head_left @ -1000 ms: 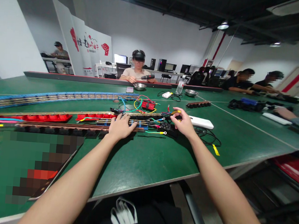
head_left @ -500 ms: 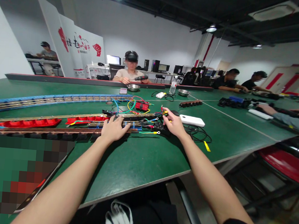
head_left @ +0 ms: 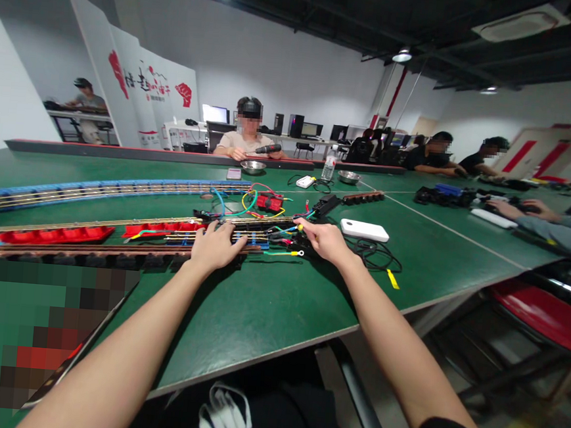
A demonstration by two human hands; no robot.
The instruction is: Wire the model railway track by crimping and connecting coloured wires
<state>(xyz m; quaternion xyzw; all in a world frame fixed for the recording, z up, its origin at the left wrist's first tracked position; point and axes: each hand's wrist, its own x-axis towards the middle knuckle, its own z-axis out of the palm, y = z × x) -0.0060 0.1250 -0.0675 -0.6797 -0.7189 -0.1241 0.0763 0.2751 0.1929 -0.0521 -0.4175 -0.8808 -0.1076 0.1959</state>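
Note:
My left hand (head_left: 215,246) lies flat with fingers spread on a black terminal strip (head_left: 114,257) and the brass rails beside it. My right hand (head_left: 325,241) is closed in a pinch on a yellow-tipped wire (head_left: 296,227) at the right end of the strips. A tangle of coloured wires (head_left: 255,202) lies just beyond both hands, around a small red terminal block (head_left: 268,202). A red strip (head_left: 47,233) runs off to the left, and a long blue strip (head_left: 94,189) curves behind it.
A white power bank (head_left: 364,230) with a black cable (head_left: 382,255) lies right of my right hand. Two metal bowls (head_left: 253,166) (head_left: 348,177) and a bottle (head_left: 327,167) stand further back. A person (head_left: 246,136) sits opposite; a co-worker's hands (head_left: 523,209) rest at the right.
My right hand has come down and to the left with the wire, from above the black piece to the end of the strips. My left hand has stayed on the strip.

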